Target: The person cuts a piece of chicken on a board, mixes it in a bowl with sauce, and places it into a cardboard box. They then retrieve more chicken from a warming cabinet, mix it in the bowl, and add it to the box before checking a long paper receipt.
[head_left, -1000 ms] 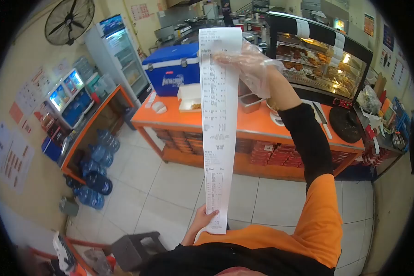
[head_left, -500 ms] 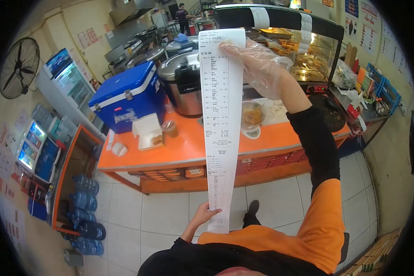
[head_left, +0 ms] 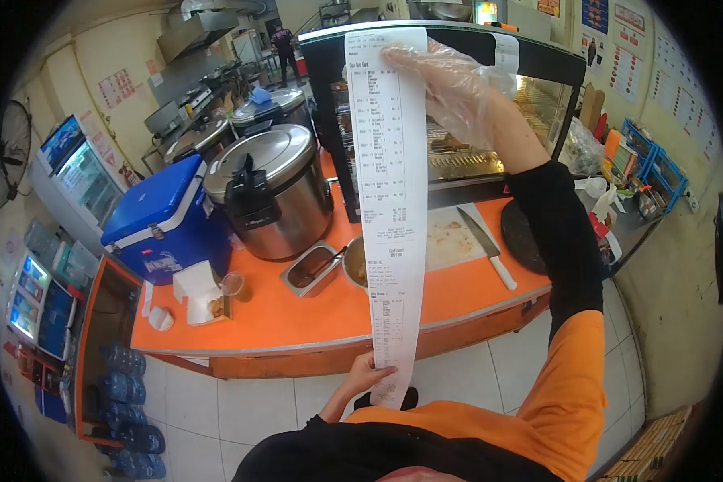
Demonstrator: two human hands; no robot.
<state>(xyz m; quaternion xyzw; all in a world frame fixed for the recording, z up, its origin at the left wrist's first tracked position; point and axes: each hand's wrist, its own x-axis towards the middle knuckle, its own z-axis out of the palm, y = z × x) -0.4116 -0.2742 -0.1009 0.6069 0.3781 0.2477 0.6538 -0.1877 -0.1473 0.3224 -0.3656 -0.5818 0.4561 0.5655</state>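
A long white printed receipt (head_left: 390, 185) hangs upright in front of me. My right hand (head_left: 450, 80), in a clear plastic glove, pinches its top part at the glass food warmer. Near the lower end, my left hand (head_left: 367, 374), bare, grips the paper's left edge with thumb and fingers. Behind the receipt, partly hidden by it, are a metal bowl (head_left: 355, 261) and the warmer (head_left: 538, 108). To the right of the paper, a knife (head_left: 490, 251) lies on a white cutting board (head_left: 450, 239).
On the orange counter (head_left: 297, 321) stand a blue cooler (head_left: 157, 221), a large steel cooker (head_left: 269, 193), a metal tray (head_left: 309, 271), an open food box (head_left: 209, 309) and a cup (head_left: 236, 287). A person (head_left: 285, 55) stands far back. Water bottles (head_left: 124, 390) are at lower left.
The view has moved closer to the counter, and the cooker and warmer look larger. The knife and metal tray now show. Both hands still hold the receipt.
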